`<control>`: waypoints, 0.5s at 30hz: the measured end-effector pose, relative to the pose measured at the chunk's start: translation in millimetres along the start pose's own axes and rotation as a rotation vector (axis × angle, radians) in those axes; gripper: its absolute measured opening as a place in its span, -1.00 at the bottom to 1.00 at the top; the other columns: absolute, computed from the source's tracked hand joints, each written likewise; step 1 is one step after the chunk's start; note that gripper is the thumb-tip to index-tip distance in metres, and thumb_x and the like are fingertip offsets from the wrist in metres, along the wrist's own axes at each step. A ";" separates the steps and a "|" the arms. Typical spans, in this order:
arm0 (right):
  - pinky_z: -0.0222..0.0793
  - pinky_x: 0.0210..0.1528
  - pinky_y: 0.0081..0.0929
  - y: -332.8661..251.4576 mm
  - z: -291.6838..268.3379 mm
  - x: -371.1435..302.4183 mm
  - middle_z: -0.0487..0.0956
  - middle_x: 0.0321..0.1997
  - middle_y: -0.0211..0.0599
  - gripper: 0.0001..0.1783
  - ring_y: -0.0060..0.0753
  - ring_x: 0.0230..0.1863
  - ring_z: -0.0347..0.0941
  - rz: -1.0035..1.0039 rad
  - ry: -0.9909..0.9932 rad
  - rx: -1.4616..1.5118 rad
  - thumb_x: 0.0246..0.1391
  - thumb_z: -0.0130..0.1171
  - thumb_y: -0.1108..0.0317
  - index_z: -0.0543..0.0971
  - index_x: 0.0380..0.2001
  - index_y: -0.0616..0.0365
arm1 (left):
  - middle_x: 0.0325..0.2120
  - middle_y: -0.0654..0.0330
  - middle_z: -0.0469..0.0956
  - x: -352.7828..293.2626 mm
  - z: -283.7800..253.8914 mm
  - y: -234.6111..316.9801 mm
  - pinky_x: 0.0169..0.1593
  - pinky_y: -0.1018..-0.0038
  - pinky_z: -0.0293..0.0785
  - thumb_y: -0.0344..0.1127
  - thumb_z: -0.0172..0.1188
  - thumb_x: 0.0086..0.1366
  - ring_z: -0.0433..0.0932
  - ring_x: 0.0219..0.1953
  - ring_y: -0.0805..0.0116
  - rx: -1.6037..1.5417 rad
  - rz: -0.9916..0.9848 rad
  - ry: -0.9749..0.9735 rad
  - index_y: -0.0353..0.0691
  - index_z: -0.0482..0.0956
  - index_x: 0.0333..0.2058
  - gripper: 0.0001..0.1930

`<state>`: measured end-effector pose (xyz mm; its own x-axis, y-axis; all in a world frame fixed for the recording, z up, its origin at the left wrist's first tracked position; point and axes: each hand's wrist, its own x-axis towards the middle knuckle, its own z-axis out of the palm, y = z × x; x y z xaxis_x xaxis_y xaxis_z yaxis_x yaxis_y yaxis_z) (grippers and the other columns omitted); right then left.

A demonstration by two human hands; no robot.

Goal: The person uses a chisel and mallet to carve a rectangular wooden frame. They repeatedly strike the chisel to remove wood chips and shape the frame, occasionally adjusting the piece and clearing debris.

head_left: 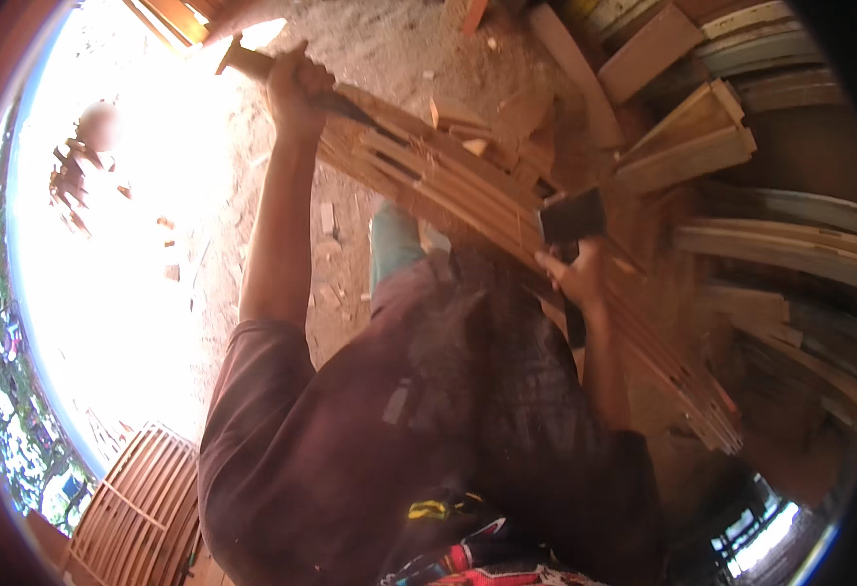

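Observation:
My left hand (296, 90) is closed round the handle of a chisel (249, 61). Its dark blade (352, 109) slants down to the right, against a long wooden board with slots (423, 181). My right hand (585, 278) is wrapped around the handle of a hammer with a dark blocky head (573, 217). That head hangs over the middle of the board, well apart from the chisel. Several long narrow wooden strips (677, 371) run on past my right forearm to the lower right.
Cut wood blocks (687, 127) and stacked curved planks (770, 239) crowd the right side. Offcuts (462, 115) lie beyond the board on sandy ground (379, 44). A slatted wooden frame (135, 498) stands at lower left. Glare washes out the left, where a blurred person (86, 166) shows.

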<state>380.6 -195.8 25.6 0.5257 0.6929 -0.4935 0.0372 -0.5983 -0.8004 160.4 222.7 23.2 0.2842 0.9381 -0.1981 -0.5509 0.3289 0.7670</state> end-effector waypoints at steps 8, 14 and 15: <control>0.31 -0.64 -0.53 -13.9 -1.6 0.7 0.52 -0.57 -0.46 -0.80 -0.61 -0.68 0.43 0.039 0.018 0.011 0.05 0.43 0.48 0.55 -0.36 0.21 | -0.67 0.38 0.08 30.9 -28.9 -5.2 -0.46 0.35 0.23 -0.34 0.27 0.34 0.14 -0.62 0.40 -0.006 -0.132 0.180 -0.02 0.25 -0.51 -0.66; 0.31 -0.65 -0.54 -15.9 1.2 4.7 0.56 -0.58 -0.40 -0.78 -0.63 -0.68 0.43 0.039 0.015 0.026 0.03 0.44 0.48 0.54 -0.38 0.23 | -0.72 0.41 0.00 28.1 -9.9 97.5 -0.45 0.47 0.20 -0.25 0.06 0.52 0.08 -0.64 0.49 -0.043 0.135 0.084 0.07 0.11 -0.63 -0.52; 0.31 -0.65 -0.55 -16.0 -1.3 -3.5 0.56 -0.59 -0.39 -0.78 -0.64 -0.68 0.44 0.077 0.003 -0.008 0.03 0.44 0.48 0.54 -0.38 0.23 | -0.70 0.41 0.10 7.3 10.8 108.6 -0.48 0.48 0.21 -0.27 0.14 0.48 0.17 -0.63 0.51 0.146 0.198 0.033 -0.02 0.27 -0.56 -0.62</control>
<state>379.3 -189.1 40.6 0.5299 0.6438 -0.5520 0.0036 -0.6526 -0.7577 111.1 264.1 111.6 0.1550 0.9865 -0.0525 -0.4739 0.1209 0.8722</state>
